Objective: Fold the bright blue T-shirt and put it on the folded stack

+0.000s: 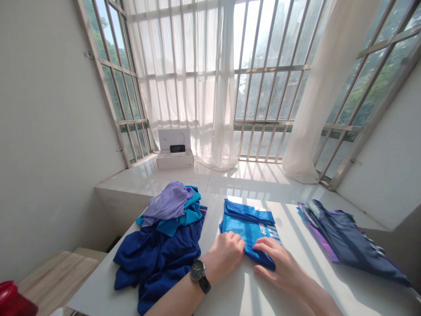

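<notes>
Head view: from where I stand, the right hand (pixel 279 263) meets the near edge of the blue garment (pixel 248 230) with thumb and fingers parted; the left hand (pixel 228 246) curls at its left side, and whether it pinches cloth I can't tell. The garment lies on the white table (pixel 348 287), between crumpled pile (pixel 161 248) and folded stack (pixel 348 241). I'd smooth that near edge square to the far folded band (pixel 248 213)

Garment (pixel 241 229) on table (pixel 296 252), clothes heap (pixel 161 250) left, clothes stack (pixel 345 235) right, box (pixel 174 161) behind
</notes>
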Available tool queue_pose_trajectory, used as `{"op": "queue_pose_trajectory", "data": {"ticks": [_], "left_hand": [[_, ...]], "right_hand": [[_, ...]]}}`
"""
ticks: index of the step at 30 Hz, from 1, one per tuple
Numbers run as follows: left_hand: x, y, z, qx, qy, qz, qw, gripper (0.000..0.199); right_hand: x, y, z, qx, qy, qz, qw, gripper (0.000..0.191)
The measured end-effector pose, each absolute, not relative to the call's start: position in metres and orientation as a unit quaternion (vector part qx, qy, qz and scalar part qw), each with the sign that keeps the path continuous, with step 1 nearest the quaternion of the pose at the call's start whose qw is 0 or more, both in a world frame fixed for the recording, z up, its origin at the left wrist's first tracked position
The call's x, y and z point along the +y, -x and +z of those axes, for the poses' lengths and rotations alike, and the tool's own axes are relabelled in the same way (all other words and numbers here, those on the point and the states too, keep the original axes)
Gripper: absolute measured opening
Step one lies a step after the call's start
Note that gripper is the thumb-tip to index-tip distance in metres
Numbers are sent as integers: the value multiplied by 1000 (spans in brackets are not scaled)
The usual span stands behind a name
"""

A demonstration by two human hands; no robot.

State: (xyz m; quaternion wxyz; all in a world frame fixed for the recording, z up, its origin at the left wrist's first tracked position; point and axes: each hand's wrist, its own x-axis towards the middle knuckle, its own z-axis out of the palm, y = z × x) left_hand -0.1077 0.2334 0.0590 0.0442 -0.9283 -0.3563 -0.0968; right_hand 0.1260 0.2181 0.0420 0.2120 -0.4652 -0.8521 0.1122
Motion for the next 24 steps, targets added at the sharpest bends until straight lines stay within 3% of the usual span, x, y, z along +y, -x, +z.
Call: {"op": "queue_pose_trajectory", "data": {"ticks": [11,14,18,24], "left_hand": [[237,111,66,-396,909,-114,-65,24],[238,118,68,-398,910,-90,-70,32],[239,126,72,-425,897,-89,-77,12],[250,132,72,-457,870,-118,-145,17]], "right_hand": [[224,-136,41,-833,503,150,177,38],[223,-142,44,-822,511,169,187,37],[222,-148,50,-813,522,171,196,25],[227,-163,51,-776,559,158,246,22]]}}
